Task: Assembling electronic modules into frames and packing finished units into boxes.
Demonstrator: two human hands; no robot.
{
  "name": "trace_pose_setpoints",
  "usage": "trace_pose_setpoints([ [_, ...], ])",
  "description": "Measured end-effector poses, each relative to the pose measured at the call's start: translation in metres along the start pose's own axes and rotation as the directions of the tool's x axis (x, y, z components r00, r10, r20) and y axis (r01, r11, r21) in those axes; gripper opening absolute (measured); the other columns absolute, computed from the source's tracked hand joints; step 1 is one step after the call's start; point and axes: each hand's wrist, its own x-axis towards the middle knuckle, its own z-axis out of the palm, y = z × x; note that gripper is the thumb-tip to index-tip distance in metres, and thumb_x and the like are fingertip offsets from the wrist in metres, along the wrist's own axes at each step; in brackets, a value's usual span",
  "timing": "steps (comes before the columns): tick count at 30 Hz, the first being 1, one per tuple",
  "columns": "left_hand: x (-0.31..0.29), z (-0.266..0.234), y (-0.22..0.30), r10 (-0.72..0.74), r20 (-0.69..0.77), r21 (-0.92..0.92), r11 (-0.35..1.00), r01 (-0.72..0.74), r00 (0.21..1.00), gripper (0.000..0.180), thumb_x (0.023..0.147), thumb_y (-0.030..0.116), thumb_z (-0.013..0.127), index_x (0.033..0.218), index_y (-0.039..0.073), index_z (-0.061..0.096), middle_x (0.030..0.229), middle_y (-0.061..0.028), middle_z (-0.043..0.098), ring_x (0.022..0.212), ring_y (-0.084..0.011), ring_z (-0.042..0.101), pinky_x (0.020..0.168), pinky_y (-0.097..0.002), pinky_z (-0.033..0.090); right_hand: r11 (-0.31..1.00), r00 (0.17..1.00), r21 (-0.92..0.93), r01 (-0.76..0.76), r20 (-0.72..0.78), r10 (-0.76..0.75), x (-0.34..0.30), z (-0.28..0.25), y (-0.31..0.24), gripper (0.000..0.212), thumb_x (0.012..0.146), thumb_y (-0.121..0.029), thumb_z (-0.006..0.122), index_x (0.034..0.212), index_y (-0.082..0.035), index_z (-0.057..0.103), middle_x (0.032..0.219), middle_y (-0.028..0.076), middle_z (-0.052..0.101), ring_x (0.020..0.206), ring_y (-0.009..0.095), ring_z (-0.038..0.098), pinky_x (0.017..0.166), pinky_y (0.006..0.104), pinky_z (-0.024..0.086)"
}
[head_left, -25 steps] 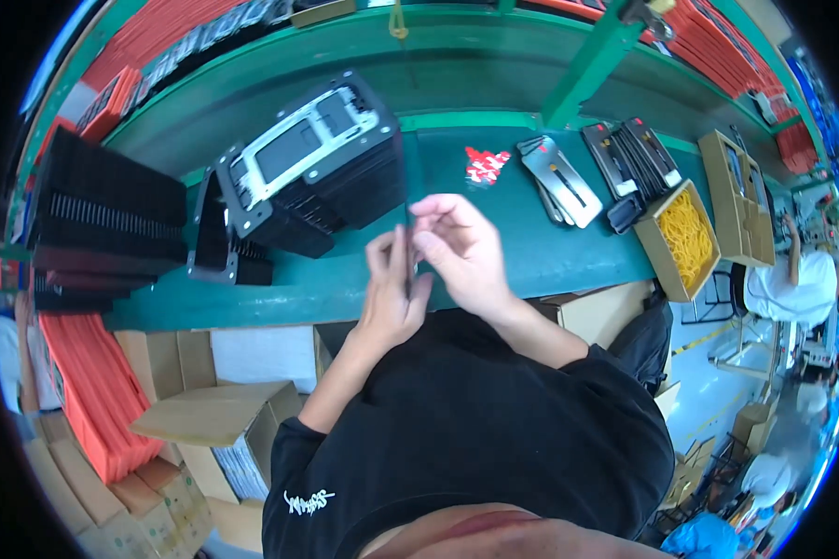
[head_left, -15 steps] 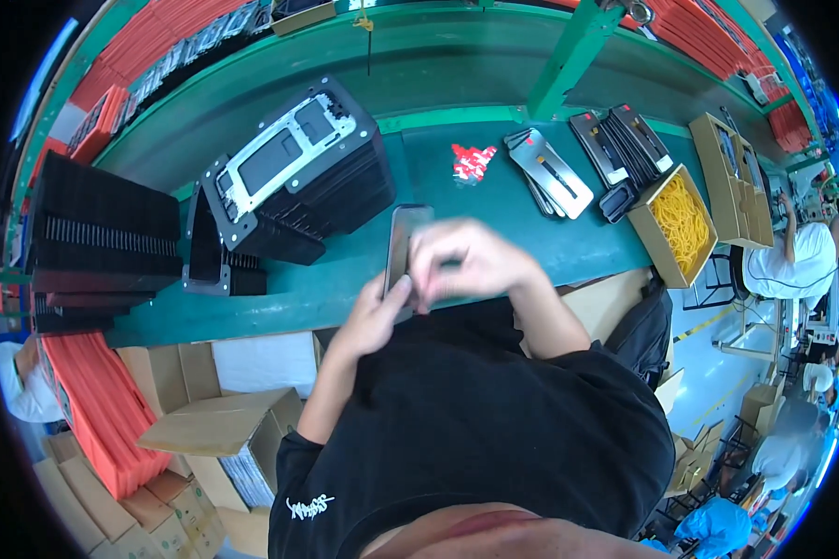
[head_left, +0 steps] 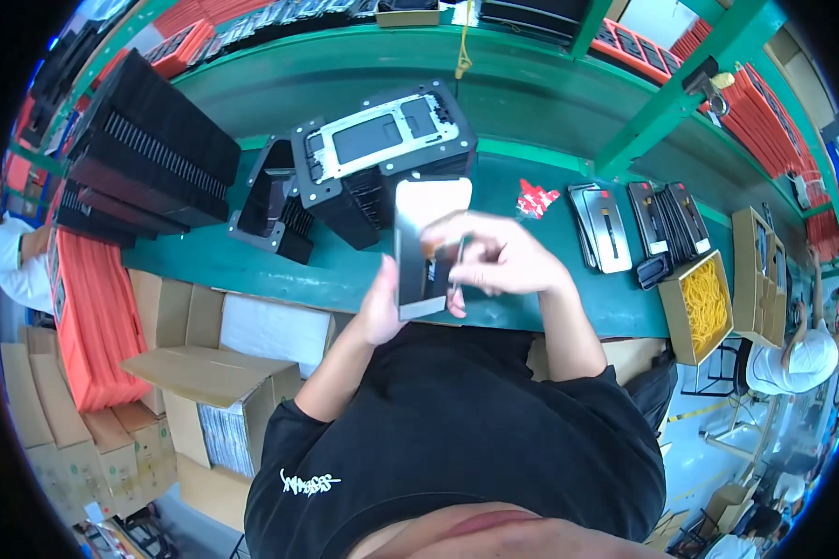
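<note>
My left hand holds a phone screen panel by its left edge, tilted up in front of my chest. The panel's back faces me, silvery at the top and dark lower down, with a small orange-and-black flex cable part on it. Over that part my right hand is bent, its fingers curled at the panel; whatever they pinch is too small to make out. Ahead of the hands, a white metal phone frame lies on top of a stack of black trays.
Right on the green bench lie red-and-white stickers, silver panels, dark panels and a carton of yellow bands. Tall black tray stacks stand left. Open cardboard boxes and red trays sit below the bench's left side.
My view has swung, shifting the bench contents right. The panel has turned from nearly edge-on to show its back, and my right hand has come over its flex cable part.
</note>
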Motion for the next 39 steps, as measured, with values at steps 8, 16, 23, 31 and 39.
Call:
trace_pose_setpoints([
  [8, 0.005, 0.006, 0.124, 0.342, 0.086, 0.565, 0.757, -0.329, 0.936, 0.080, 0.096, 0.062, 0.055, 0.138, -0.006, 0.054, 0.124, -0.0156, 0.063, 0.098, -0.0181, 0.063, 0.082, -0.0309, 0.053, 0.951, 0.931, -0.114, 0.288, 0.266, -0.251, 0.031, -0.016, -0.024, 0.027, 0.098, -0.015, 0.067, 0.123, -0.004, 0.071, 0.078, 0.003, 0.070, 0.054, 0.005, 0.057, 0.049, 0.0219, 0.043],
  [16, 0.059, -0.020, 0.180, 0.491, -0.013, 0.992, 0.116, -0.051, 0.871, 0.072, 0.082, 0.038, 0.081, 0.142, 0.007, 0.055, 0.121, -0.0151, 0.066, 0.105, -0.0264, 0.062, 0.093, -0.0368, 0.050, 0.936, 0.809, -0.344, 0.080, -0.525, -0.262, 0.084, -0.064, -0.010, 0.043, 0.104, -0.038, 0.057, 0.128, -0.004, 0.068, 0.099, 0.002, 0.069, 0.088, 0.006, 0.059, 0.075, 0.0219, 0.047],
  [23, 0.089, -0.019, 0.167, 0.425, 0.096, 0.994, -0.094, -0.061, 0.900, 0.074, 0.083, 0.037, 0.081, 0.144, 0.008, 0.051, 0.120, -0.0147, 0.066, 0.111, -0.0290, 0.061, 0.100, -0.0401, 0.047, 0.984, 0.869, -0.163, -0.078, -0.494, -0.013, 0.096, -0.059, -0.010, 0.065, 0.105, -0.055, 0.043, 0.149, -0.008, 0.052, 0.130, 0.008, 0.065, 0.112, 0.015, 0.059, 0.100, 0.0317, 0.044],
  [31, 0.084, -0.024, 0.182, 0.349, 0.004, 0.991, 0.126, -0.052, 0.937, 0.073, 0.084, 0.036, 0.080, 0.145, 0.008, 0.049, 0.121, -0.0134, 0.066, 0.112, -0.0266, 0.061, 0.100, -0.0367, 0.047, 0.990, 0.890, -0.105, -0.098, -0.454, 0.040, 0.094, -0.058, -0.022, 0.068, 0.104, -0.057, 0.045, 0.151, -0.008, 0.049, 0.147, 0.014, 0.055, 0.126, 0.021, 0.056, 0.107, 0.0347, 0.042],
  [39, 0.095, -0.021, 0.171, 0.412, 0.116, 0.992, -0.098, -0.083, 0.904, 0.079, 0.079, 0.043, 0.084, 0.143, 0.007, 0.052, 0.117, -0.0169, 0.067, 0.106, -0.0305, 0.063, 0.096, -0.0400, 0.050, 0.991, 0.891, -0.055, -0.125, -0.446, 0.087, 0.092, -0.062, -0.018, 0.064, 0.104, -0.053, 0.049, 0.151, -0.008, 0.049, 0.146, 0.014, 0.055, 0.129, 0.023, 0.054, 0.111, 0.0360, 0.041],
])
